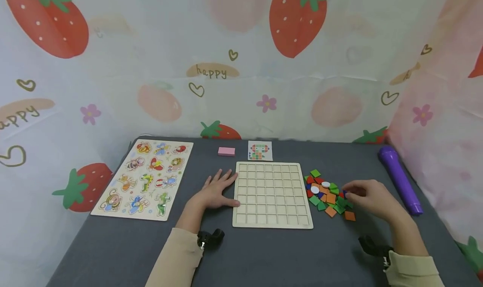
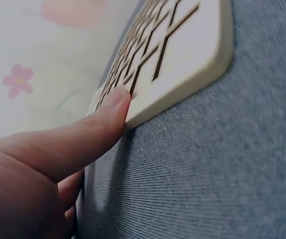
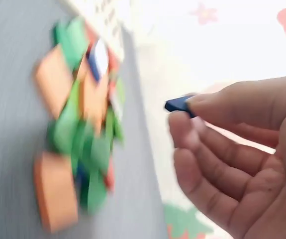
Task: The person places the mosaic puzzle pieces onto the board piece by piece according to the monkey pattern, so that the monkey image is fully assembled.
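A pale wooden grid board (image 1: 271,194) lies in the middle of the dark table, its square cells bare. My left hand (image 1: 219,190) rests at the board's left edge with fingers spread; in the left wrist view the thumb (image 2: 105,114) touches the board's rim. My right hand (image 1: 371,196) is above the right side of a heap of coloured tiles (image 1: 328,197), green, orange, red, blue and white. Between thumb and fingertips it pinches a small dark blue tile (image 3: 179,104), clear of the heap in the right wrist view.
Behind the board lie a small patterned picture card (image 1: 260,151) and a pink block (image 1: 226,151). A board of cartoon animals and insects (image 1: 145,180) lies at the left. On the right is a purple cylinder (image 1: 400,180). A strawberry-print cloth (image 1: 241,98) hangs behind the table.
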A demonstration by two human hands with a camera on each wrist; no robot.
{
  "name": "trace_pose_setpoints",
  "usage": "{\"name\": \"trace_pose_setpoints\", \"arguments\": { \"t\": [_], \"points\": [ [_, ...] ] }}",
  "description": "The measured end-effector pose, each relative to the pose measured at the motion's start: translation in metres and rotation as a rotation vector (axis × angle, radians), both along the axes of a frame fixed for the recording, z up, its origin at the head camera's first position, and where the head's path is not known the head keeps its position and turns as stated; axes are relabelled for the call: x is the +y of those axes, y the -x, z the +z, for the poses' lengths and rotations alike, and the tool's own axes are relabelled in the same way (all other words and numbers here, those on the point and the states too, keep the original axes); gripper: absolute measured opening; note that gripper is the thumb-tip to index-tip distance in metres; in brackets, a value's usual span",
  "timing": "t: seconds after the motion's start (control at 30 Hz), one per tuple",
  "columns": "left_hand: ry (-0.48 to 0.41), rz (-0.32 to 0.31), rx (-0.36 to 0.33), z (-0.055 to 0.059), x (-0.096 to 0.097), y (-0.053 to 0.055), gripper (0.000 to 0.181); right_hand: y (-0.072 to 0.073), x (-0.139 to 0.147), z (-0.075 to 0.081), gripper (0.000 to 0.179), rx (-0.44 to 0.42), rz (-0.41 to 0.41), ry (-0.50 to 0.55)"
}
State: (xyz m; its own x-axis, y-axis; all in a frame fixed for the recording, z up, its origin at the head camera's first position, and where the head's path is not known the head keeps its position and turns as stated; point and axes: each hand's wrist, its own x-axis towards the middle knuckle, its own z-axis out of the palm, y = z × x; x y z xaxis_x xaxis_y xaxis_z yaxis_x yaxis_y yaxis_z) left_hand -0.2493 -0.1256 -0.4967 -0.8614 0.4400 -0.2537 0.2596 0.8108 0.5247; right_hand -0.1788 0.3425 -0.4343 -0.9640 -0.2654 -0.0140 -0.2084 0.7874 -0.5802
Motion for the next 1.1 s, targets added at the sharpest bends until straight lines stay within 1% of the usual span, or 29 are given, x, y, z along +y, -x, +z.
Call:
{"name": "trace_pose_setpoints", "arguments": {
  "t": [0.1, 0.17, 0.23, 0.33, 0.43, 0.57, 0.73, 0.9, 1.0, 1.1],
  "points": [
    [0.010, 0.009, 0.007, -0.002, 0.001, -0.001, 0.100, 0.007, -0.018, 0.003, 0.027, 0.010, -0.050, 0.078],
    [0.003, 0.011, 0.005, -0.003, 0.002, -0.001, 0.100, 0.012, -0.029, 0.004, 0.028, -0.011, -0.107, 0.133],
    [-0.014, 0.016, -0.001, -0.004, 0.002, 0.000, 0.100, 0.017, -0.038, 0.002, 0.029, -0.044, -0.168, 0.182],
    [-0.027, 0.031, -0.011, -0.004, 0.002, 0.000, 0.100, 0.025, -0.049, -0.003, 0.033, -0.115, -0.228, 0.255],
    [-0.034, 0.040, -0.008, -0.003, 0.003, -0.001, 0.101, 0.032, -0.056, -0.009, 0.035, -0.176, -0.260, 0.299],
    [-0.041, 0.042, -0.002, -0.002, 0.003, -0.001, 0.101, 0.039, -0.068, -0.014, 0.035, -0.204, -0.324, 0.343],
    [-0.046, 0.049, -0.003, -0.003, 0.003, -0.003, 0.101, 0.047, -0.089, -0.020, 0.032, -0.223, -0.409, 0.409],
    [-0.046, 0.049, -0.003, -0.001, 0.003, -0.004, 0.101, 0.053, -0.109, -0.026, 0.025, -0.204, -0.463, 0.412],
    [-0.044, 0.053, -0.004, 0.000, 0.003, -0.003, 0.101, 0.057, -0.116, -0.032, 0.023, -0.187, -0.453, 0.384],
    [-0.046, 0.048, -0.006, 0.000, 0.003, -0.002, 0.103, 0.061, -0.122, -0.040, 0.020, -0.165, -0.442, 0.335]
  ]
}}
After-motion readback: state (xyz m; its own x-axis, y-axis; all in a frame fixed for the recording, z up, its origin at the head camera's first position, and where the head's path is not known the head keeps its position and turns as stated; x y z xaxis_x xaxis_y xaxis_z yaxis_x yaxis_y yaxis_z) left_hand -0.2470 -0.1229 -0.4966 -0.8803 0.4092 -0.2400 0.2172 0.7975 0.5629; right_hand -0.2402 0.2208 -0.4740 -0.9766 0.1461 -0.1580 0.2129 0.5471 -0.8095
